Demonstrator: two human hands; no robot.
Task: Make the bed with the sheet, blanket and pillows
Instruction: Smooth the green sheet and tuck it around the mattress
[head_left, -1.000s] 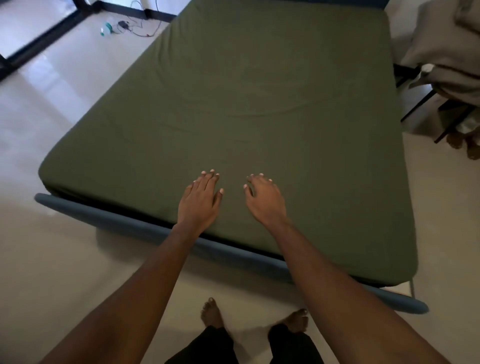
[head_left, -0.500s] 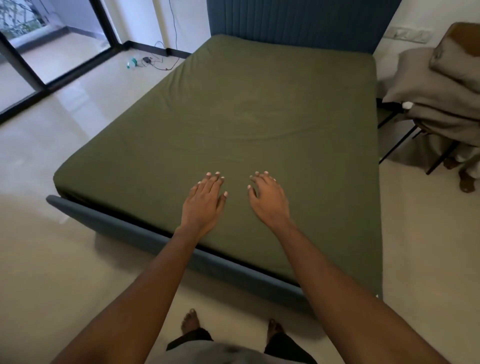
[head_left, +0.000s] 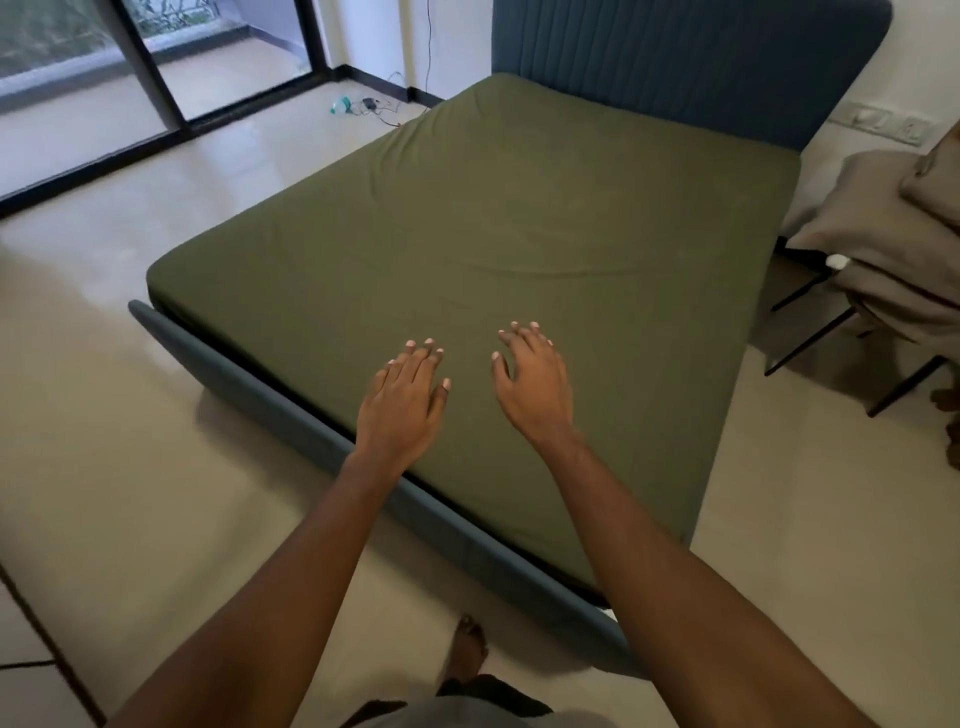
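An olive green fitted sheet (head_left: 519, 218) covers the whole mattress, mostly smooth with faint creases near the middle. My left hand (head_left: 402, 402) and my right hand (head_left: 535, 387) are stretched out side by side over the foot end of the sheet, palms down, fingers apart, holding nothing. Whether they touch the fabric I cannot tell. A heap of grey-beige bedding, blanket and pillows (head_left: 893, 249), lies on a black-legged stand to the right of the bed.
The blue bed frame (head_left: 322, 441) runs along the foot, with a blue padded headboard (head_left: 675, 57) at the far end. Glass doors (head_left: 156, 67) stand at far left. Cables and a small teal item (head_left: 358, 106) lie on the floor. My bare foot (head_left: 467, 652) is on the tiles.
My view has tilted up and back, bringing the headboard and glass doors into sight. Both hands stay over the sheet's foot end, the right one lifting a little with fingers curled.
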